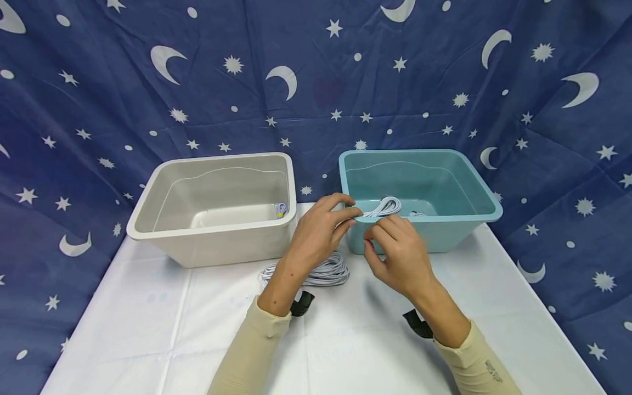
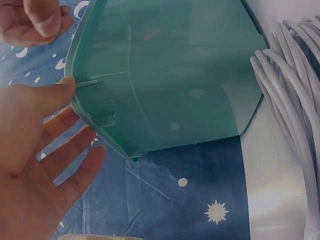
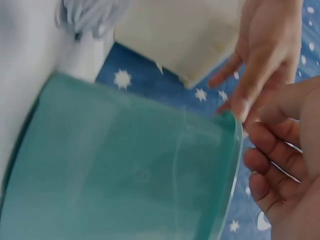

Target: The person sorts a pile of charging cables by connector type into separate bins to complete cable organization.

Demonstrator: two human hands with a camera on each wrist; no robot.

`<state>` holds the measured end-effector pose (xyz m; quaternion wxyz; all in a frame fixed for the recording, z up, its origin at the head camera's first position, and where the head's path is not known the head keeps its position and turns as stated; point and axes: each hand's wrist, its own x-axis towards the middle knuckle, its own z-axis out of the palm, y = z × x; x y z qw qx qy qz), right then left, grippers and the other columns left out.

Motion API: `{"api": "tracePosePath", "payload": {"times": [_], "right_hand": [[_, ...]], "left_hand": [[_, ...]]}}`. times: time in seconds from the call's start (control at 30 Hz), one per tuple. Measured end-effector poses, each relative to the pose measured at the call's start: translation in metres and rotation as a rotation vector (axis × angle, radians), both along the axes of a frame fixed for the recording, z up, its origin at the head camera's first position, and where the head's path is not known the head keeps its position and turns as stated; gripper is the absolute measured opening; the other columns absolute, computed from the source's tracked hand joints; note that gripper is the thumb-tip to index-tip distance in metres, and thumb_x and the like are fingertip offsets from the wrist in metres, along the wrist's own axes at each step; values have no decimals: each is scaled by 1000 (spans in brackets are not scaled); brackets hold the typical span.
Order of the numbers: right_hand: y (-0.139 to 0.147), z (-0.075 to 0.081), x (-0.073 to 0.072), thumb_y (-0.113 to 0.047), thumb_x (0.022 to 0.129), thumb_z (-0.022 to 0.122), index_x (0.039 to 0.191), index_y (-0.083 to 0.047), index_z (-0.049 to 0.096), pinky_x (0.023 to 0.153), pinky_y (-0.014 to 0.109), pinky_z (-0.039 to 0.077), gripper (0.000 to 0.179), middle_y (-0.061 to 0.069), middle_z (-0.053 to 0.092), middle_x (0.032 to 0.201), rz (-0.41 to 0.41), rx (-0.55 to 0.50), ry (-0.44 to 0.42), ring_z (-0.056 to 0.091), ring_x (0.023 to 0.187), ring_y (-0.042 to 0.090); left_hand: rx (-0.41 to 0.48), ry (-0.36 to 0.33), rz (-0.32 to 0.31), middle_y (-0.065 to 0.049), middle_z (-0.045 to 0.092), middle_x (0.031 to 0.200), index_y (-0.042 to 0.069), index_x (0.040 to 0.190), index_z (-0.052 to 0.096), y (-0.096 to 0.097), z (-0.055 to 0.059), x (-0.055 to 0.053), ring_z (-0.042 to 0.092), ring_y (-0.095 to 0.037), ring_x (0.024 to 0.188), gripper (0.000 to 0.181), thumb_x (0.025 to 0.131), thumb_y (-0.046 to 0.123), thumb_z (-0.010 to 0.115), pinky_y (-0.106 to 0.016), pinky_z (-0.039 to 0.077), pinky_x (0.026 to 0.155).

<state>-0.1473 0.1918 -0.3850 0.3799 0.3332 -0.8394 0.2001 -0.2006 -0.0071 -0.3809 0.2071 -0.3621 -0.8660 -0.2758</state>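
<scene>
My left hand is at the near left corner of the teal bin. In the left wrist view its thumb lies on the rim, with the other fingers spread around the corner. Just inside that rim lies a coiled white cable. My right hand hovers in front of the bin's near wall, fingers loosely bent, nothing visible in them. In the right wrist view its fingertips are close beside the rim. A large coil of pale grey cable lies on the table, partly behind my left wrist.
To the left stands a cream bin with a small cable bundle with a yellow part inside. Another bit of white cable shows in the teal bin. The white-clothed table backs onto a blue star-patterned curtain.
</scene>
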Motion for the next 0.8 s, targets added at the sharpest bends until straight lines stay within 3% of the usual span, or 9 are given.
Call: {"api": "tracePosePath", "payload": {"times": [0.37, 0.8], "right_hand": [[-23, -18, 4, -6, 83, 61, 80, -11, 66, 60, 31, 43, 7, -2, 60, 79, 69, 65, -2, 52, 71, 17], [-38, -33, 4, -10, 88, 67, 96, -10, 73, 73, 37, 50, 10, -1, 67, 93, 102, 169, -49, 61, 85, 20]], "left_hand": [[-2, -1, 0, 4, 59, 130, 25, 120, 73, -1, 1, 1, 52, -14, 124, 23, 98, 21, 66, -28, 47, 96], [19, 11, -7, 4, 60, 129, 24, 118, 74, -1, 2, 1, 51, -12, 126, 22, 98, 21, 66, -27, 46, 98]]}}
